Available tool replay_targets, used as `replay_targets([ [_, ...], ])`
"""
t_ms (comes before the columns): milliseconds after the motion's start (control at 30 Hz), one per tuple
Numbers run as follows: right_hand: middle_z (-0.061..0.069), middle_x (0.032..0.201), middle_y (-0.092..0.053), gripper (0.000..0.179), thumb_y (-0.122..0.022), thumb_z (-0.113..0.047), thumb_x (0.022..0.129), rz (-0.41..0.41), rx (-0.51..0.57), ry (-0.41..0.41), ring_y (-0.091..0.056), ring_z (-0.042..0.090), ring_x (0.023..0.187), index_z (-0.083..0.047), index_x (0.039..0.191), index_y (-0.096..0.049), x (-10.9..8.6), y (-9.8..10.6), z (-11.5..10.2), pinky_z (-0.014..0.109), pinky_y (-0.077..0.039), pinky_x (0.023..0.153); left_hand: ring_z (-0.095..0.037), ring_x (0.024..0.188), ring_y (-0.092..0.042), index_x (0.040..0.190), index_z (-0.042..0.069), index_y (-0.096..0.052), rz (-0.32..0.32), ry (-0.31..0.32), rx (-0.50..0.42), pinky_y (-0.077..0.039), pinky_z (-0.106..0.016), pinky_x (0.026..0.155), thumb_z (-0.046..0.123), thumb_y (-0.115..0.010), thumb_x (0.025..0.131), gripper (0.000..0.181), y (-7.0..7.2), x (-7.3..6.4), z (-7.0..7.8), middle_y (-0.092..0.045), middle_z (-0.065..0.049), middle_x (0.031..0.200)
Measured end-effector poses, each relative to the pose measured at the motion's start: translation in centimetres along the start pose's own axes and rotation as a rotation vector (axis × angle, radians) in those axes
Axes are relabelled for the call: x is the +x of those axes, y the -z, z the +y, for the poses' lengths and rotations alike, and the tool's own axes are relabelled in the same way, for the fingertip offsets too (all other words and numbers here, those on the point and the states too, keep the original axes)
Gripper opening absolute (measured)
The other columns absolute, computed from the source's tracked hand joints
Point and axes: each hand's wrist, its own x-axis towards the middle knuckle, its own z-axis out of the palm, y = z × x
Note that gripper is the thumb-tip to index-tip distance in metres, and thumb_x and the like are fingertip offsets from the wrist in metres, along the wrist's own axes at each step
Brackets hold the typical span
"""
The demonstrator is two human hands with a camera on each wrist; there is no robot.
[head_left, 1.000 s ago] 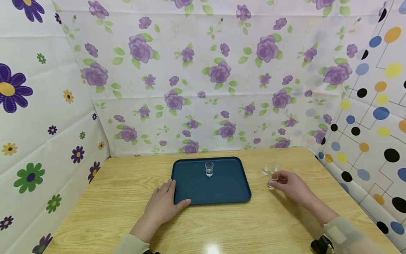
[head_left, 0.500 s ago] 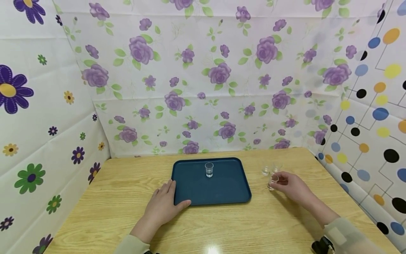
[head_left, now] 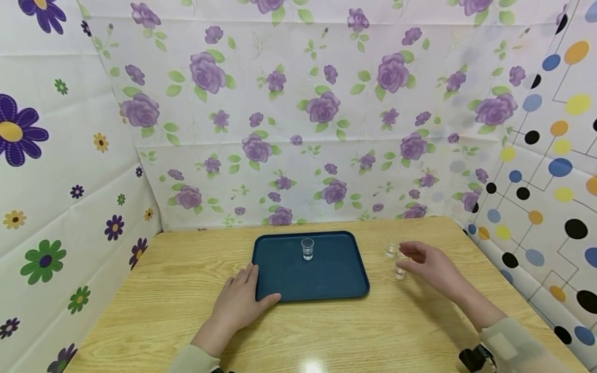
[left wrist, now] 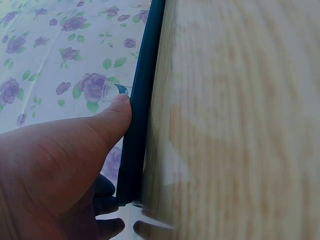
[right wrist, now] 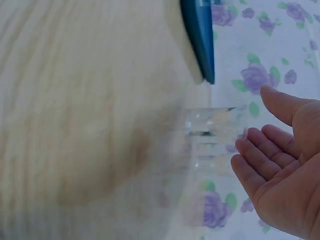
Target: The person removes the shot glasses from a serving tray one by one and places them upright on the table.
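My left hand rests at the near left corner of a dark blue tray. Its fingers lie straight along the left rim, and the thumb touches the front rim. A clear shot glass stands upright on the tray, toward the back. Right of the tray, my right hand hovers beside another clear shot glass, thumb and fingers spread apart. The right wrist view shows a gap between this hand and the near glass. Another shot glass stands just behind; a further one is hidden by the hand.
The wooden table runs back to a flowered cloth. Patterned cloths also hang at the left and right. The tray's right rim lies a short way left of the glasses.
My right hand has let go of the near shot glass, its fingers opening and lifting slightly up and away. The glass stays in place. My left hand and the tray have not moved.
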Motion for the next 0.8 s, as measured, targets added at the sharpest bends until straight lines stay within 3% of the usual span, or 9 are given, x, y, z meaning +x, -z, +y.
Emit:
replay_targets([
  [367,0.024,0.159,-0.057,0.071,-0.077,-0.041,0.107,-0.003,0.021,0.042,-0.05,0.05,0.149,-0.003,0.162,-0.053,1.3,-1.2,-3.1,0.065,-0.047,0.119,-0.048,0.161,-0.033,0.171,-0.003,-0.035,0.007,-0.002,0.007,-0.024,-0.066,0.132,0.073,-0.068,0.1,0.108,-0.1,-0.1,0.0,-0.035,-0.027,0.175],
  [800,0.021,0.167,-0.05,0.078,-0.078,-0.041,0.106,-0.11,0.077,0.097,-0.044,0.048,0.155,-0.005,0.167,-0.046,3.1,-4.2,-5.5,0.065,-0.039,0.125,-0.049,0.16,-0.033,0.17,-0.003,-0.036,0.028,-0.007,0.011,-0.025,-0.067,0.132,0.071,-0.069,0.101,0.107,0.0,-0.1,0.2,-0.034,-0.027,0.175],
])
